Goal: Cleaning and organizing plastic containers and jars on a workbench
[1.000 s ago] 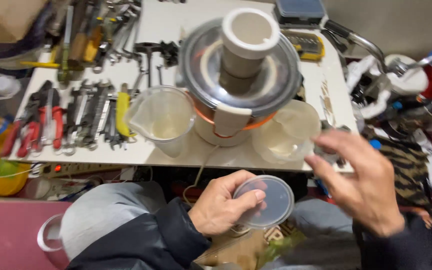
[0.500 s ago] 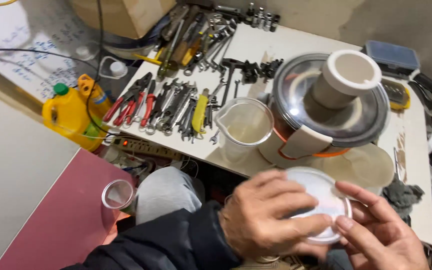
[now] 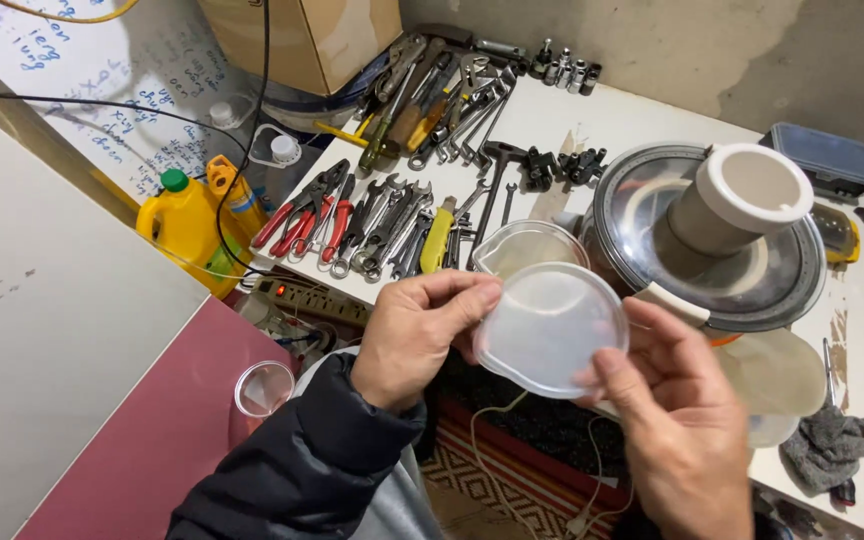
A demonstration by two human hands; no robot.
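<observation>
While clamped at its rim by both hands' fingers (image 3: 472, 297): one clear round lid (image 3: 549, 329), one juicer (image 3: 717, 240) behind.

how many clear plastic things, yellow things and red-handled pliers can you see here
clear plastic: 3 - round lid held by left hand and right hand, jug on the table, cup low left
yellow: 3 - bottle, tool handle, meter
red-handled pliers: about 3
total: about 9
</observation>
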